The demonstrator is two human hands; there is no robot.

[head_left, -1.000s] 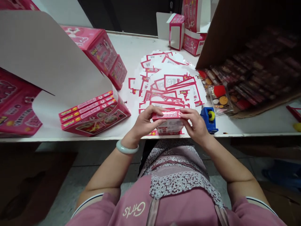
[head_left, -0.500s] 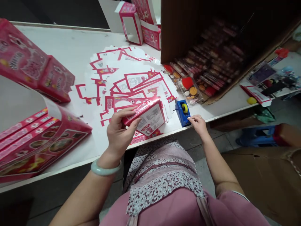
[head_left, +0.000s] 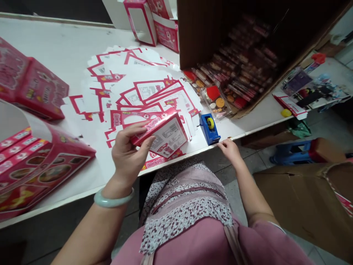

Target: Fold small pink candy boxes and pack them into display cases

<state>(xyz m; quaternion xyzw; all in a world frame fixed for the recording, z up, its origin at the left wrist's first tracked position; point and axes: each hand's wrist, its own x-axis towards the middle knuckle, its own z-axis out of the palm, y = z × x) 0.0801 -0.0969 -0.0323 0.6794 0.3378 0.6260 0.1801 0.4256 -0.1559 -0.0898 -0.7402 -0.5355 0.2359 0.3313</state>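
My left hand (head_left: 129, 152) grips a small pink box (head_left: 168, 137) by its left end, fingers over the top and thumb on the near face. The box is tilted, and its white printed panel faces me. At the table's front edge, my right hand (head_left: 230, 150) has thumb and finger pinched together beside the front end of a blue tape dispenser (head_left: 209, 129) with a yellow core. Anything between those fingertips is too small to make out. Flat pink-and-white box blanks (head_left: 162, 92) lie in an overlapping pile behind the held box.
A large cardboard carton (head_left: 198, 33) lies open at the back right, with clear packets (head_left: 216, 101) spilling out. Bigger pink boxes stand at left, one display box (head_left: 66, 162) holding several small boxes. More pink boxes (head_left: 167, 33) stand behind. A blue stool (head_left: 292, 151) is on the floor.
My right hand has slid slightly down and toward me from the dispenser's front end, its fingertips now at the table edge. The left hand still holds the box. The whole view has shifted.
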